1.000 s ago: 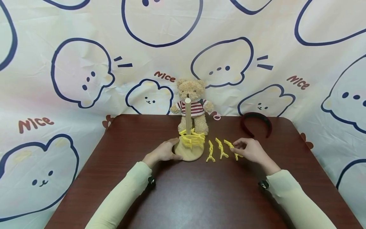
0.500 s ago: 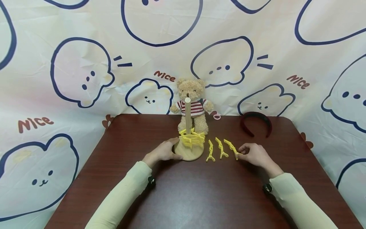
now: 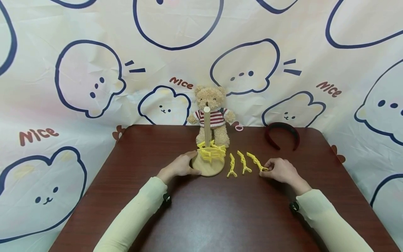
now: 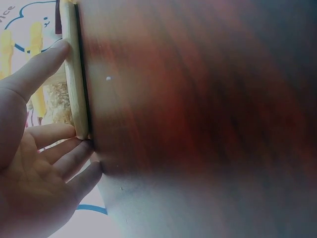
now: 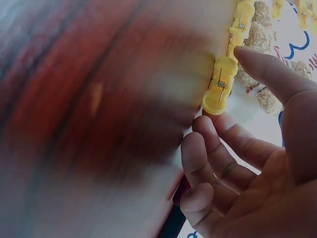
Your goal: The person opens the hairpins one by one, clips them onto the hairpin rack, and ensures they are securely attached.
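A round wooden base (image 3: 206, 170) with an upright wooden post (image 3: 207, 129) stands at the table's middle. Yellow plastic pieces cluster around the foot of the post. My left hand (image 3: 180, 166) holds the base by its left rim; in the left wrist view, thumb and fingers touch its edge (image 4: 74, 74) at separate points. To the right lie three yellow strips of what look like joined spring clips, each forked at its near end. My right hand (image 3: 281, 170) pinches the forked end of the rightmost strip (image 3: 255, 161). Small metal springs show on that strip in the right wrist view.
Behind the post a teddy bear (image 3: 211, 101) in a striped sweater sits against the patterned cloth. A dark red headband (image 3: 281, 128) lies at the back right, and a small pink ring (image 3: 239, 128) near the table's back edge. Two other yellow strips (image 3: 232, 165) lie between the base and the right hand.
My right hand has shifted slightly right and down along the rightmost yellow strip and now pinches its near end. The left hand has stayed at the wooden base.
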`<move>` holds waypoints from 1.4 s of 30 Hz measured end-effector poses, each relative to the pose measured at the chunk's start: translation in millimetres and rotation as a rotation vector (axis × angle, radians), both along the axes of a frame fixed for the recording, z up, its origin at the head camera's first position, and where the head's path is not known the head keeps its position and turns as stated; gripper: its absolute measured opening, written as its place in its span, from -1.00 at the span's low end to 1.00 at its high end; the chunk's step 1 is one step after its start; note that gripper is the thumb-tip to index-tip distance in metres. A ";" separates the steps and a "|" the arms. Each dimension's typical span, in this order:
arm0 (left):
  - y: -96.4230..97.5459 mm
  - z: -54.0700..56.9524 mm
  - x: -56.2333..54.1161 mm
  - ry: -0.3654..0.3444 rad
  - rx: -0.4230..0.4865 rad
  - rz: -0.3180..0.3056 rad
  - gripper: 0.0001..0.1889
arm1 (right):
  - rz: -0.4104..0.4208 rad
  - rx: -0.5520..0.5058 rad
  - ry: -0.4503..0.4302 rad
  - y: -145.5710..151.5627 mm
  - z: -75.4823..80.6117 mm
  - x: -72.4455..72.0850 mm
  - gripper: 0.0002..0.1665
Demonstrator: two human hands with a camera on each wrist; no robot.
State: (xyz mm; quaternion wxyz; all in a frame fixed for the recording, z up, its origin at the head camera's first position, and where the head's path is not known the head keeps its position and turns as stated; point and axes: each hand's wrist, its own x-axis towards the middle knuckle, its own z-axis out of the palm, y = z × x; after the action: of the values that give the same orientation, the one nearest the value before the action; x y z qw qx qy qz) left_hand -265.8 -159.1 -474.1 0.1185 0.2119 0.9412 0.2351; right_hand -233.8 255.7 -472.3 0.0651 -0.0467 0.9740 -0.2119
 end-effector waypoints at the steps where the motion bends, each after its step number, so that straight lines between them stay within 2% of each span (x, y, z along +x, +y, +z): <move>1: 0.0 0.3 -0.1 0.001 -0.001 0.000 0.00 | -0.008 0.009 -0.003 -0.2 0.0 -0.2 -0.48; 4: 0.0 0.3 -0.5 0.001 -0.005 0.001 0.00 | -0.015 0.029 -0.014 -1.2 0.2 -0.8 -0.43; 11: -0.2 -0.2 -0.5 -0.012 -0.008 0.004 0.01 | -0.010 0.018 -0.009 -0.3 -0.1 -3.1 -0.54; 18: 0.0 1.3 1.5 -0.009 0.001 0.007 0.01 | 0.006 -0.028 0.093 6.7 1.2 -3.6 -0.59; 25: 0.3 0.2 1.1 -0.005 0.003 0.000 0.00 | -0.016 -0.074 0.186 10.8 3.5 -2.2 -0.61; 31: -0.7 -4.9 -1.7 0.031 -0.016 -0.007 0.01 | -0.023 -0.108 0.227 10.0 9.9 -1.4 -0.61; 42: -1.1 -4.4 -0.9 0.034 -0.009 -0.012 0.00 | 0.009 -0.164 0.267 2.9 20.5 -2.3 -0.57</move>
State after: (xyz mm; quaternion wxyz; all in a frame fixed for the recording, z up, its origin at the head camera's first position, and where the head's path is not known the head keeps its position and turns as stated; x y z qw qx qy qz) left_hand -266.7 -160.2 -478.5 0.1047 0.2210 0.9428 0.2265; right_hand -236.1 258.5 -451.7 -0.0683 -0.0842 0.9531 -0.2826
